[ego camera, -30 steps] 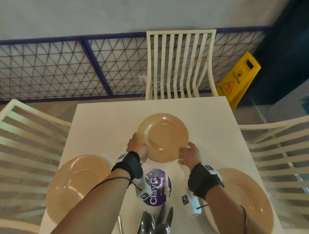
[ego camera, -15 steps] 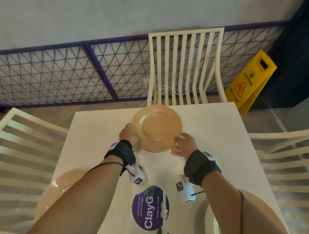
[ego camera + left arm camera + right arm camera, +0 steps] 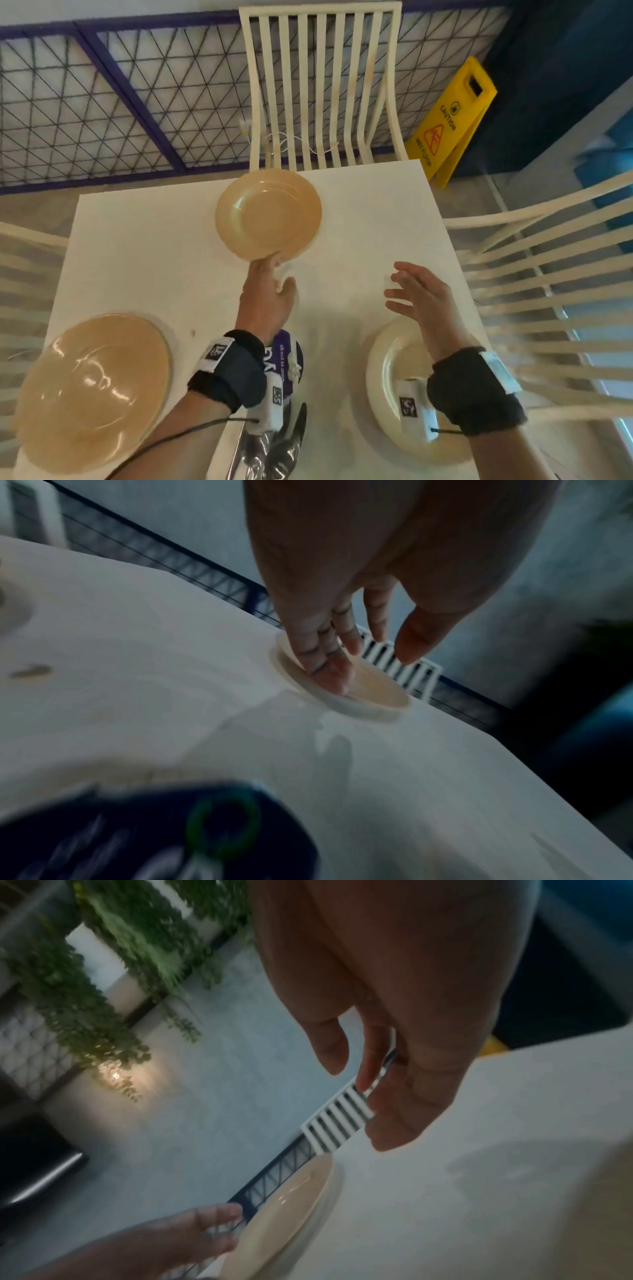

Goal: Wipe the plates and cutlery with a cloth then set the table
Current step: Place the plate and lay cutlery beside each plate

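A white square desk (image 3: 144,246) fills the middle of the head view, with cream slatted chairs (image 3: 322,85) drawn up at its 12, 3 and 9 o'clock sides. Behind the far chair runs a purple-framed wire mesh fence (image 3: 102,102), and a yellow caution sign (image 3: 452,120) stands on the floor toward 1 o'clock.

Three tan plates lie on the desk. The largest in view, the near-left plate (image 3: 92,390), sits at 8 o'clock and overhangs the desk edge. The near-right plate (image 3: 387,377) sits at 4 o'clock, partly hidden under the right wrist. The far plate (image 3: 269,214) rests flat at 12 o'clock, close to the far chair.

The left hand (image 3: 265,294) reaches forward with fingers nearly straight; its fingertips (image 3: 330,674) touch the near rim of the far plate without gripping it. The right hand (image 3: 419,294) hovers above the desk toward 2 o'clock, well apart from that plate, fingers spread wide and relaxed, holding nothing.

At 6 o'clock, a purple packet with white lettering (image 3: 287,359) lies partly under the left wrist. Just nearer, shiny metal cutlery (image 3: 274,448) lies in a loose bunch at the desk's near edge; the single pieces are too blurred to tell apart.
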### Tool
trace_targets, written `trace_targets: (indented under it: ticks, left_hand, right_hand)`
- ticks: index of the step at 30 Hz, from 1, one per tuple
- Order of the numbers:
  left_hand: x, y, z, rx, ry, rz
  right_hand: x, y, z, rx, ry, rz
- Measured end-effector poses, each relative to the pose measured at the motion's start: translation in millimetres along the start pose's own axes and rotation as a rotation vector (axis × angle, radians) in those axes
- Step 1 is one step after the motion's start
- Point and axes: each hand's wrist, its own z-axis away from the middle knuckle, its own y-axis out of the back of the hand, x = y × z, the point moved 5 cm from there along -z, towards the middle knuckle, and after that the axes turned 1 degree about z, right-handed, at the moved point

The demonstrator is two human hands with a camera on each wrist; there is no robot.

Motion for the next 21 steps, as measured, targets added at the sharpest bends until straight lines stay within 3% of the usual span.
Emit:
trace_targets:
  ticks: [4, 9, 14, 21]
  left_hand:
    - [11.3, -69.7, 65.1, -0.231, -0.091, -0.043]
    - [0.5, -118.7, 111.4, -0.383, 0.011, -0.231]
    - [-0.9, -136.4, 131.8, -0.42, 0.118, -0.288]
    - [3.6, -150.9, 124.2, -0.419, 0.178, -0.262]
  right_hand:
    - [36.9, 73.0, 53.2, 0.229, 0.004, 0.055]
    - [105.2, 131.0, 103.7, 0.464, -0.06, 0.352]
    - [149.5, 137.8, 136.3, 0.428, -0.296, 0.47]
    - [180.6, 134.9, 113.6, 0.386, -0.293, 0.239]
